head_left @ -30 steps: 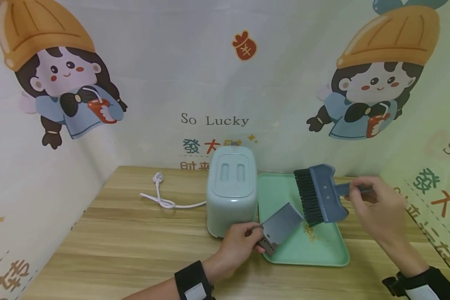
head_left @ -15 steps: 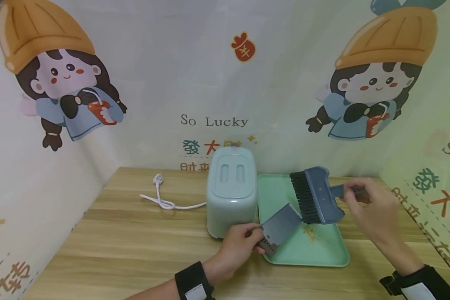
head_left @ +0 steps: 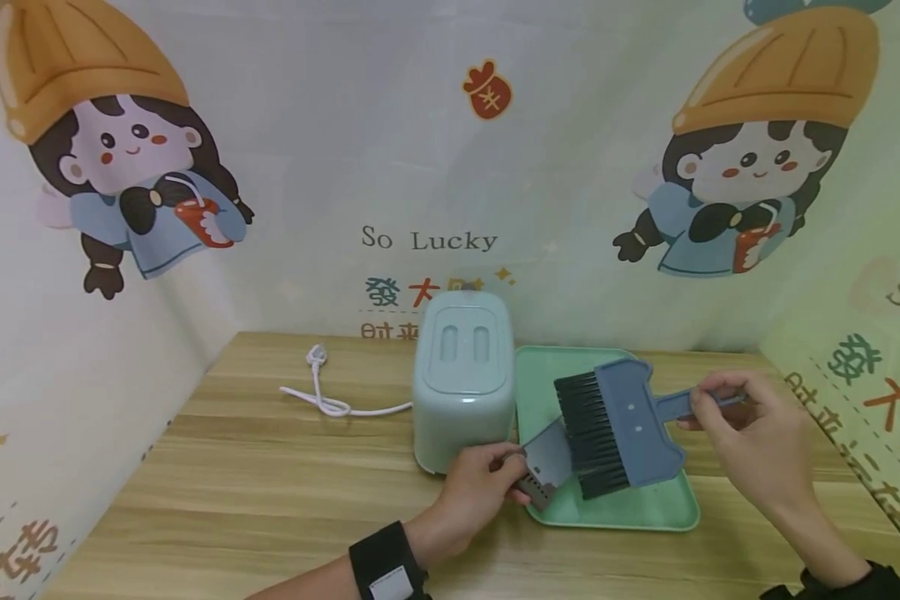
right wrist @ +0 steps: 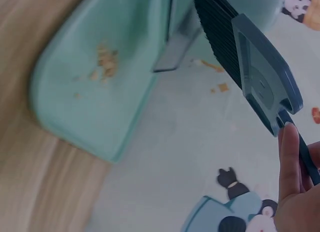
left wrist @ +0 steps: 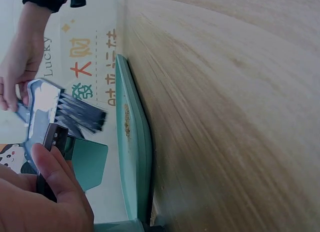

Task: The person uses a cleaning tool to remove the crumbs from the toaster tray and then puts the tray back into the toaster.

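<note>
My left hand [head_left: 476, 492] pinches one end of a flat grey metal crumb tray [head_left: 549, 457], tilted above the green serving tray [head_left: 678, 512]. With the fingers of my right hand [head_left: 757, 437] I hold a blue cleaning brush [head_left: 641, 425] by its thin handle. Its black bristles [head_left: 588, 433] cover the far part of the crumb tray in the head view; whether they touch it I cannot tell. Brown crumbs [right wrist: 107, 61] lie on the green tray, hidden behind the brush in the head view but visible in the left wrist view too.
A pale green toaster [head_left: 465, 383] stands directly left of the green tray, close to my left hand. Its white cord [head_left: 333, 407] lies knotted on the wooden table [head_left: 270, 492], plug toward the back. A printed cloth [head_left: 435, 150] hangs behind.
The brush has come down and to the left, its bristles now overlapping the crumb tray and hiding the crumbs in the head view. My left hand and the crumb tray have stayed in place.
</note>
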Tool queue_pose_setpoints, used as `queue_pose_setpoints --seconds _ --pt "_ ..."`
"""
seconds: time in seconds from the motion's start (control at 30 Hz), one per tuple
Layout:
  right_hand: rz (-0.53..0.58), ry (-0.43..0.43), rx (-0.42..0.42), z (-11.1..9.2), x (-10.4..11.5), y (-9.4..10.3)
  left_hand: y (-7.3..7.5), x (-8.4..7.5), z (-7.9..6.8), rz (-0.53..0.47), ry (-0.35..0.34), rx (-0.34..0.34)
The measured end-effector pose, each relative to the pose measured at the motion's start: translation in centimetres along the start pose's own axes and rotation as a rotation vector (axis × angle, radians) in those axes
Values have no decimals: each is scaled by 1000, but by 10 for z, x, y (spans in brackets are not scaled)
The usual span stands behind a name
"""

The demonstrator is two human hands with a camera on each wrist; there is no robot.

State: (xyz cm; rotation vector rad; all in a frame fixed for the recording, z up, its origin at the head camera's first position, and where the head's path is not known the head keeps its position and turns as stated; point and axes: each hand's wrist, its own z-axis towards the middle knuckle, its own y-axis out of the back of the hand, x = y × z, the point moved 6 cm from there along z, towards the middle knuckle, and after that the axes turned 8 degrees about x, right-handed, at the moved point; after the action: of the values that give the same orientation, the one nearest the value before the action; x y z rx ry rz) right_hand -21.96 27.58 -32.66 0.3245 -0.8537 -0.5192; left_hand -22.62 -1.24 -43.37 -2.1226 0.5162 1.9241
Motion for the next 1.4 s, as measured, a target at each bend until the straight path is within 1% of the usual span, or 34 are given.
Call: queue_pose_setpoints --seconds 0.07,0.2,0.3,0.37,0.43,0.47,0.57,0.6,0.67,0.7,0.77,0.83,0.93,1.0,1.07,1.13,1.2,1.27,1.37,1.4 --pt "-55 -37 -6 -2 -11 2 0 0 0 1 2 1" --pt "-162 -67 -57 -1 -29 14 0 0 -1 2 6 -6" --pt "-238 -62 -123 6 -33 25 1 0 -1 1 3 -11" --pt "-247 -71 -158 12 -31 31 1 0 -1 1 1 -11" --pt "-183 -93 -158 18 -25 31 1 0 -2 4 -1 -13" --pt "-128 -118 -136 20 -22 29 2 0 -2 5 -3 -14" --pt "82 -160 -22 25 -10 14 3 0 -2 3 -4 -17" --pt "128 -168 27 24 -6 8 4 0 -2 2 -5 -17" --pt "178 -168 111 21 0 -4 4 0 -1 -4 -6 -13" --pt "186 -166 140 19 0 -8 4 0 -2 -8 -5 -11" --pt "161 -163 175 12 -3 -12 3 0 -1 -13 -9 -8" --pt "114 -166 168 5 -12 -8 3 -1 -2 -17 -11 0" --pt "7 -185 123 -3 -31 5 2 -1 -2 -21 -10 7" --pt "-88 -197 84 -4 -41 16 1 -1 -2 -20 -6 9" --pt "-160 -203 42 -3 -45 26 1 0 -1 -17 -3 7" --pt "-206 -205 5 1 -43 34 1 0 0 -12 0 5" --pt "-216 -202 -22 5 -38 38 1 0 0 -6 -2 4" --pt "-188 -203 -17 9 -32 39 1 0 0 -2 -2 0" --pt "-137 -210 37 12 -23 35 0 0 1 4 -3 -9" --pt "-140 -208 60 12 -20 34 0 0 1 4 -3 -10"
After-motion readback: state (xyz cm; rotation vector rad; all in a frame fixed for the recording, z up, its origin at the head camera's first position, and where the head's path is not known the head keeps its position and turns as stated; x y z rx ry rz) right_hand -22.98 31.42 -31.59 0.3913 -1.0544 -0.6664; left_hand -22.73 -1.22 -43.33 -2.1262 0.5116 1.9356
